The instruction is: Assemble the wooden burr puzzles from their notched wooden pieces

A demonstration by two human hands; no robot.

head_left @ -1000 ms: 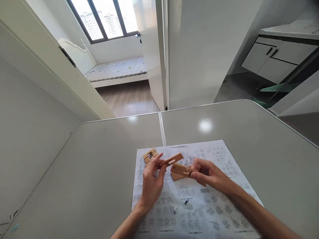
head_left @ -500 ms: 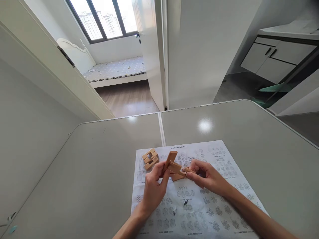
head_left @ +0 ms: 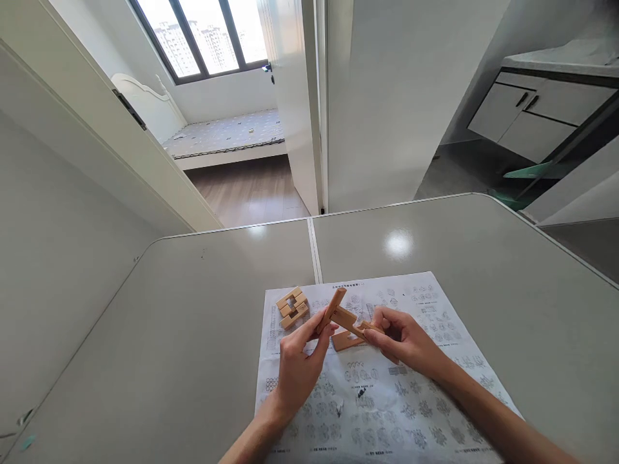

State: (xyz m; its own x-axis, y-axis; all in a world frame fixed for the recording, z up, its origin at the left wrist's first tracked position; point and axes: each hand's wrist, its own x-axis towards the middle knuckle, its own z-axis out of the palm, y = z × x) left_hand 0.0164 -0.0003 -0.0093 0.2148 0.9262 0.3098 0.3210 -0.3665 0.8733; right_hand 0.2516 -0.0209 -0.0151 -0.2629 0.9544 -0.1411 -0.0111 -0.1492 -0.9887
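Observation:
My left hand (head_left: 300,364) pinches a flat wooden puzzle piece (head_left: 335,301) between thumb and fingers, its upper end tilted up to the right. A notched wooden puzzle piece (head_left: 345,317) runs from it toward my right hand (head_left: 411,343), whose thumb and fingers close on the other end. The two pieces meet at an angle; whether they interlock I cannot tell. Below them another notched wooden piece (head_left: 344,341) lies on the printed sheet (head_left: 382,419), partly covered. To the left sits a group of interlocked wooden pieces (head_left: 293,308) with gaps in its middle.
The sheet of line drawings lies on a grey table (head_left: 217,335) with a seam (head_left: 314,250) running away from me. Beyond the table's far edge are an open door (head_left: 290,96), a bed (head_left: 227,135) and white cabinets (head_left: 536,116).
The held pieces have turned slightly, so the left one shows more of its narrow edge. My right hand has shifted a little to the right, uncovering more of the piece below.

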